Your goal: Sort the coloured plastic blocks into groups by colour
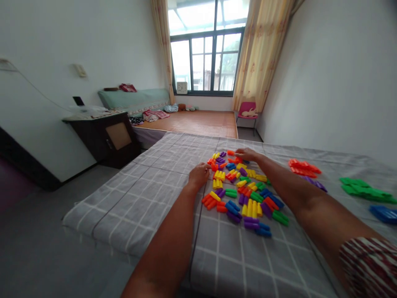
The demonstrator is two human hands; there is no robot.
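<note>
A loose pile of small ribbed plastic pieces in yellow, orange, purple, blue and green lies on a grey checked cloth (149,190). My left hand (199,176) is at the pile's left edge, its fingertips by an orange piece (214,167). At the far edge of the pile, my right hand (246,154) has its fingers at an orange piece (231,152). The fingers of both hands look bent, but they are too small and blurred to show a grip. Yellow pieces (252,208) stand out in the near part of the pile.
Right of my right forearm lie an orange group (304,168), purple pieces (315,183), a green group (367,190) and blue pieces (383,214). A dark cabinet (102,138) stands at left. Beyond are a low bed (201,122), a pink chair (247,109) and a window.
</note>
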